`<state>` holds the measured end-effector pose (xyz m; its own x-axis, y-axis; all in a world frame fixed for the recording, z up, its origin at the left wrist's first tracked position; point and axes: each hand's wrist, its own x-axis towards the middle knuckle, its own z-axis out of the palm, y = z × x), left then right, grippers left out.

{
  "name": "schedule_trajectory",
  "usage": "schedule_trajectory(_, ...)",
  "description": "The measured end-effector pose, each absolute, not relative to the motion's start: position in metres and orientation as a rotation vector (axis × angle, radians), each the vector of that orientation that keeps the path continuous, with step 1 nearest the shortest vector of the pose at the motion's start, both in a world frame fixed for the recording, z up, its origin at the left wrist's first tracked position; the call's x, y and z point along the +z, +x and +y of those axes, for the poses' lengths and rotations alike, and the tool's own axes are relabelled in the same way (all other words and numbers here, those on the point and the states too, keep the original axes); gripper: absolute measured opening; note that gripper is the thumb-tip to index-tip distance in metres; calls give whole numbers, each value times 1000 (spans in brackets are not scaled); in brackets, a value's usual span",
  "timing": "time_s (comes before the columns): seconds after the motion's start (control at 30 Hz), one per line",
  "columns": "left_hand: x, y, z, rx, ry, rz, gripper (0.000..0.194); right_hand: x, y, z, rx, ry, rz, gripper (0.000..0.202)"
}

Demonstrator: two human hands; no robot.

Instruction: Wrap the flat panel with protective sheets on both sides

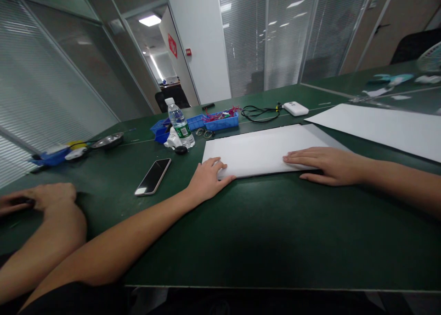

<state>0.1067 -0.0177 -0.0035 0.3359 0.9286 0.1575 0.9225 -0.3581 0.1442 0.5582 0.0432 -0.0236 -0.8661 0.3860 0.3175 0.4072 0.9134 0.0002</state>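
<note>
A white sheet (pixel 255 149) with dark edges lies flat on the green table (pixel 275 232) in front of me. My left hand (pixel 207 179) rests on its near left corner, fingers apart. Across the sheet's near right part lies my right hand (pixel 324 164), palm down with the fingers stretched out and the thumb apart, its thumb side over the near edge. Neither hand grips anything. A phone (pixel 153 177) lies to the left of my left hand.
Behind the sheet are a water bottle (pixel 180 124), blue trays (pixel 221 121) with red wires, black cables (pixel 261 114) and a white box (pixel 295 108). Another white sheet (pixel 382 124) lies at right. Another person's arms (pixel 58 223) rest at far left.
</note>
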Motion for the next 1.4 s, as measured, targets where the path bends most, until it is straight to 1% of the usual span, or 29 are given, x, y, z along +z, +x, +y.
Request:
schedule_trajectory(0.17,-4,108,-18,343,2549,1773,50,-28,574,57,-141,-738,-2767,85)
schedule_trajectory(0.27,-5,107,-18,356,2552,1771,50,-31,579,61,-101,-829,-2738,84)
schedule_trajectory(0.5,-5,107,-18,359,2553,1773,57,-30,579,61,-57,-846,-2796,66)
schedule_trajectory(0.73,-1,110,-21,290,2545,1811,67,-37,578,65,88,-971,-2761,73)
schedule_trajectory(0.9,1,110,-21,264,2553,1827,69,-38,578,65,220,-1037,-2745,73)
schedule_trajectory(1.17,-1,109,-20,226,2568,1812,70,-33,576,63,340,-1019,-2717,70)
schedule_trajectory(1.4,-2,108,-20,250,2580,1812,69,-24,594,69,361,-1107,-2750,81)
